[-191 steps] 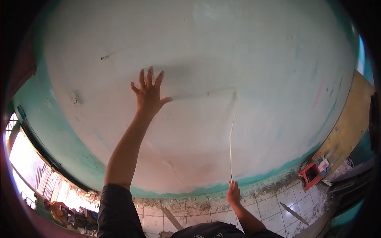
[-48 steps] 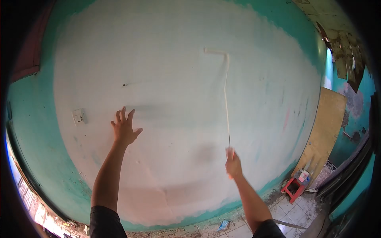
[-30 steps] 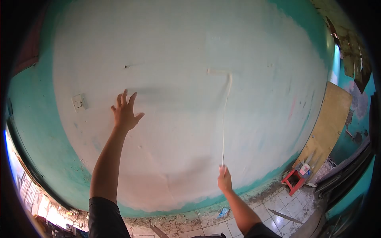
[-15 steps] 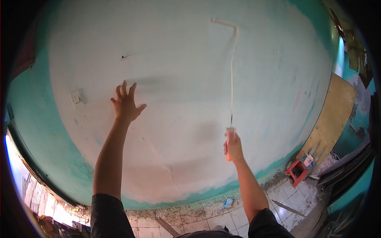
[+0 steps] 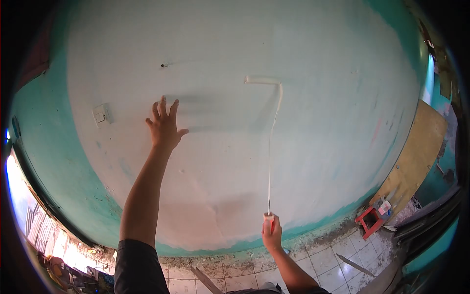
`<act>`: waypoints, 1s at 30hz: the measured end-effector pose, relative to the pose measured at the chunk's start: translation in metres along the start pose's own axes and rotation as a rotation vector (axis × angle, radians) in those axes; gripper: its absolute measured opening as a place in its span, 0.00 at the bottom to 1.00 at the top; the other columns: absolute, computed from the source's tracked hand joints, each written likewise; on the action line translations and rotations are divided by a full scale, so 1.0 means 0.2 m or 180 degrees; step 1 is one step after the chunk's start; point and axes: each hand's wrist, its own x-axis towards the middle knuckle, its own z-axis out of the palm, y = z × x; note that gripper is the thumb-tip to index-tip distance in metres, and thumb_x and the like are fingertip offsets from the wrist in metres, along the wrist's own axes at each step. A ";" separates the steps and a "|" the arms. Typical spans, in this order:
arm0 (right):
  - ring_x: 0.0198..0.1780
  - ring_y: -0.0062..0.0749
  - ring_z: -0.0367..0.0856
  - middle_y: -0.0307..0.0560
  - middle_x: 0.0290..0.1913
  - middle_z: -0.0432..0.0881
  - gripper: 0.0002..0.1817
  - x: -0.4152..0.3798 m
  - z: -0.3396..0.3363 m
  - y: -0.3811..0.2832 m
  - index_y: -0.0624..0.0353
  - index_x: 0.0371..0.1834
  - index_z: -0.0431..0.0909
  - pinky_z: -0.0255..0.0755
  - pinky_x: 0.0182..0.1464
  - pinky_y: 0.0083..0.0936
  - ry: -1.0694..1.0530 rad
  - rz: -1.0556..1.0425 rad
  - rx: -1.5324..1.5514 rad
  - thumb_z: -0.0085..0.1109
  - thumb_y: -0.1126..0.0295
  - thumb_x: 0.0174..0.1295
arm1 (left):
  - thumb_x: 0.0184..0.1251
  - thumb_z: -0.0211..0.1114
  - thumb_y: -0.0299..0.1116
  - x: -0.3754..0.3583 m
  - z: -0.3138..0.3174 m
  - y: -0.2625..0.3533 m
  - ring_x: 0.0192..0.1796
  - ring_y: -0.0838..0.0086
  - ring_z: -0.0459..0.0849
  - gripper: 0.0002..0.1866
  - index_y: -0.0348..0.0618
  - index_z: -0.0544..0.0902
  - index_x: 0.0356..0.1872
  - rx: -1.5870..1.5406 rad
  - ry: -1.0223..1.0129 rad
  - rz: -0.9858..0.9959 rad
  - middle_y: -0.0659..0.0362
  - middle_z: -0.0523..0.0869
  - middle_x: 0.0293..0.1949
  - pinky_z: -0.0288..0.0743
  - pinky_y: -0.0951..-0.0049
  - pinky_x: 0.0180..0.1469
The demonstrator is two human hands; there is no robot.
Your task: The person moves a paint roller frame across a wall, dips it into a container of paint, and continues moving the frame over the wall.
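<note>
My right hand (image 5: pixel 271 233) is wrapped round the orange-red handle of a paint roller (image 5: pixel 270 176), low in front of me. Its long thin rod runs up to a narrow white roller head that lies across the wall (image 5: pixel 220 161). That wall has a broad white coat with green paint around its margins. My left hand (image 5: pixel 164 128) is raised at the left with fingers spread, close to the white surface, and holds nothing. A light switch (image 5: pixel 102 115) sits on the wall to its left, and a small dark fixture sticks out above it.
A red stool (image 5: pixel 370 222) with small items on it stands at the lower right, beside a leaning yellowish board (image 5: pixel 411 157). Dirty white tiles (image 5: pixel 325 259) cover the floor, with strips of wood on them. Assorted clutter (image 5: pixel 73 274) lies at the lower left.
The roller has come down the wall and slightly left, and my right hand has dropped with it. My left hand stays spread; the whole view has shifted a little.
</note>
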 end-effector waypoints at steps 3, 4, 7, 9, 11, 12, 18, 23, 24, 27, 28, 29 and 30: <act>0.22 0.17 0.72 0.35 0.26 0.76 0.17 0.02 0.02 0.02 0.59 0.62 0.74 0.68 0.25 0.19 -0.0096 0.0069 -0.0048 0.51 0.60 0.80 | 0.54 0.83 0.59 0.00 0.03 -0.01 0.83 0.52 0.54 0.56 0.64 0.61 0.82 0.0006 0.0133 0.0049 0.53 0.54 0.85 0.70 0.37 0.67; 0.25 0.28 0.79 0.44 0.27 0.79 0.19 0.06 0.03 -0.01 0.59 0.63 0.73 0.71 0.28 0.28 -0.0196 0.0142 -0.0342 0.49 0.57 0.81 | 0.54 0.83 0.59 0.00 0.04 -0.02 0.83 0.52 0.54 0.56 0.64 0.61 0.82 0.0007 0.0139 0.0038 0.53 0.54 0.85 0.70 0.37 0.67; 0.29 0.51 0.85 0.57 0.28 0.81 0.23 0.24 0.09 -0.27 0.59 0.65 0.70 0.74 0.32 0.41 -0.0251 0.0081 -0.0740 0.45 0.52 0.83 | 0.54 0.83 0.59 0.00 0.04 -0.03 0.83 0.53 0.55 0.55 0.64 0.62 0.82 -0.0020 0.0230 0.0088 0.54 0.55 0.85 0.71 0.37 0.66; 0.31 0.64 0.84 0.63 0.28 0.81 0.23 0.42 0.13 -0.50 0.59 0.65 0.68 0.74 0.33 0.48 -0.0153 -0.0100 -0.0841 0.42 0.51 0.84 | 0.54 0.83 0.59 0.00 0.05 -0.03 0.83 0.54 0.55 0.55 0.64 0.63 0.81 -0.0043 0.0242 0.0098 0.54 0.55 0.85 0.71 0.37 0.65; 0.32 0.68 0.84 0.65 0.28 0.81 0.23 0.61 0.16 -0.65 0.60 0.65 0.68 0.74 0.34 0.49 -0.0102 -0.0155 -0.0842 0.43 0.51 0.84 | 0.53 0.83 0.59 0.00 0.06 -0.03 0.83 0.54 0.55 0.55 0.64 0.63 0.81 -0.0053 0.0264 0.0107 0.54 0.55 0.85 0.71 0.37 0.65; 0.28 0.49 0.79 0.55 0.27 0.79 0.22 0.69 0.17 -0.70 0.61 0.63 0.69 0.73 0.32 0.41 -0.0056 -0.0295 -0.0775 0.42 0.52 0.83 | 0.53 0.83 0.59 0.00 0.06 -0.03 0.83 0.54 0.55 0.55 0.64 0.63 0.81 -0.0059 0.0295 0.0106 0.54 0.55 0.85 0.71 0.37 0.65; 0.24 0.31 0.75 0.45 0.26 0.78 0.25 0.63 0.14 -0.28 0.63 0.62 0.73 0.73 0.30 0.32 0.0168 -0.0717 -0.0846 0.42 0.50 0.84 | 0.52 0.84 0.59 0.00 0.07 -0.04 0.83 0.54 0.56 0.55 0.66 0.63 0.81 -0.0111 0.0283 0.0104 0.56 0.55 0.84 0.70 0.37 0.65; 0.20 0.22 0.74 0.38 0.23 0.74 0.27 -0.02 0.02 0.37 0.59 0.60 0.73 0.67 0.23 0.24 -0.0336 0.0323 -0.0679 0.41 0.44 0.83 | 0.51 0.84 0.59 0.00 0.08 -0.05 0.83 0.55 0.56 0.55 0.66 0.64 0.80 -0.0136 0.0359 0.0098 0.56 0.56 0.84 0.70 0.37 0.65; 0.17 0.20 0.70 0.36 0.22 0.72 0.27 -0.10 0.02 0.39 0.58 0.60 0.71 0.65 0.20 0.21 -0.0469 0.0543 -0.0395 0.42 0.43 0.83 | 0.50 0.84 0.59 0.00 0.09 -0.05 0.83 0.55 0.56 0.55 0.66 0.64 0.80 -0.0141 0.0390 0.0108 0.57 0.56 0.84 0.71 0.37 0.65; 0.15 0.18 0.68 0.35 0.20 0.70 0.27 -0.08 0.04 0.42 0.56 0.61 0.70 0.64 0.16 0.21 -0.0575 0.0774 -0.0177 0.43 0.42 0.82 | 0.50 0.85 0.59 0.00 0.09 -0.05 0.83 0.55 0.57 0.55 0.66 0.64 0.80 -0.0133 0.0390 0.0097 0.56 0.57 0.84 0.71 0.38 0.64; 0.14 0.18 0.67 0.33 0.20 0.70 0.27 0.00 0.09 0.30 0.55 0.60 0.71 0.62 0.15 0.20 -0.0423 0.0616 -0.0209 0.44 0.42 0.82 | 0.50 0.85 0.59 0.00 0.09 -0.05 0.83 0.55 0.57 0.55 0.66 0.64 0.80 -0.0130 0.0364 0.0098 0.56 0.57 0.84 0.71 0.38 0.64; 0.13 0.18 0.67 0.33 0.20 0.69 0.26 0.11 0.13 0.19 0.55 0.58 0.71 0.62 0.15 0.20 -0.0336 0.0457 -0.0175 0.44 0.41 0.82 | 0.50 0.85 0.59 0.00 0.10 -0.05 0.83 0.55 0.56 0.55 0.66 0.64 0.80 -0.0123 0.0380 0.0100 0.56 0.56 0.84 0.72 0.38 0.64; 0.13 0.18 0.67 0.33 0.20 0.69 0.26 0.24 0.17 0.06 0.54 0.57 0.71 0.61 0.15 0.19 -0.0246 0.0293 -0.0143 0.44 0.41 0.82 | 0.50 0.85 0.58 0.01 0.10 -0.05 0.83 0.55 0.56 0.55 0.66 0.64 0.80 -0.0118 0.0401 0.0103 0.56 0.56 0.84 0.72 0.39 0.64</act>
